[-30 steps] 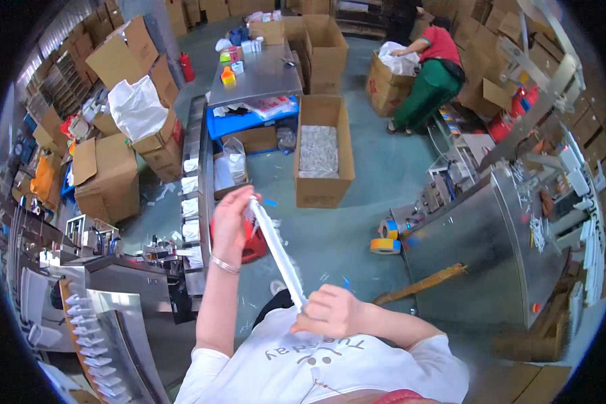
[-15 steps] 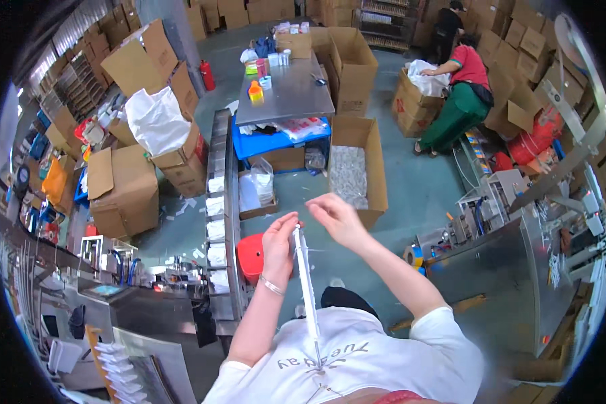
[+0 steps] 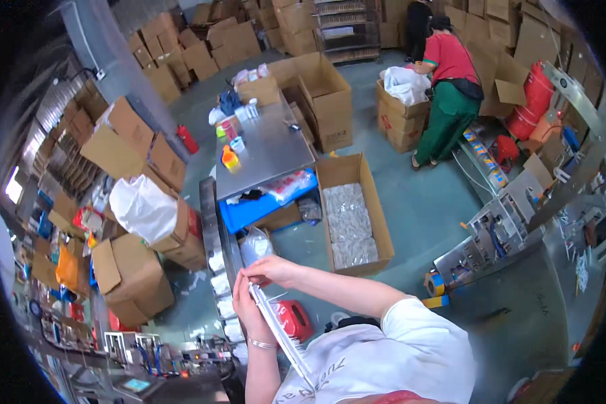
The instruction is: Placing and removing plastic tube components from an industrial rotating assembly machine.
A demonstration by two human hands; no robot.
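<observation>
A long, thin white strip-like bundle (image 3: 281, 331) slants from my fingers down toward my shirt. My left hand (image 3: 246, 306) is closed around its upper end, the wrist wearing a bracelet. Reaching across from the right, my right hand (image 3: 273, 268) has its fingertips pressed together at the top of the strip, against the left fingertips. What those right fingers pinch is too small to make out. Just left of my hands, white folded packs (image 3: 218, 263) sit in a row along a narrow metal conveyor (image 3: 211, 211).
A red plastic thing (image 3: 293, 320) stands below my right forearm. Ahead are a steel table (image 3: 269, 145) with bottles, a blue tray (image 3: 249, 213) and a carton (image 3: 388, 250) of clear-bagged items. Machinery (image 3: 478, 236) lies right. Another person (image 3: 444, 101) bends over a carton farther back.
My right hand has come left to meet the left one at the strip's top. Both hands now appear lower and farther left, and the whole view has turned and shifted.
</observation>
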